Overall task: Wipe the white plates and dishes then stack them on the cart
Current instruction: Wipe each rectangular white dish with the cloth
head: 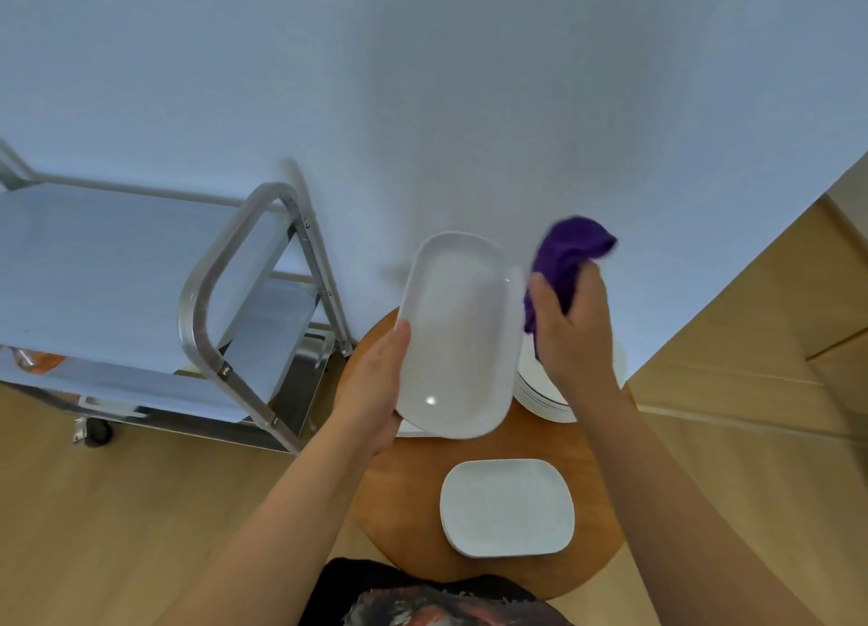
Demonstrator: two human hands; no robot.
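The metal cart [141, 296] stands at the left, against the wall, its top shelf bare. Just beside it is the round wooden table [404, 494]. On the table, a square white plate [507, 508] lies near the person, and a stack of round white plates [545, 390] sits at the far right edge. The left hand [375, 390] grips an oblong white dish [462, 334] by its left rim, raised above the table. The right hand [570, 329] is curled round a purple cloth [563, 268], just beside the dish's right edge.
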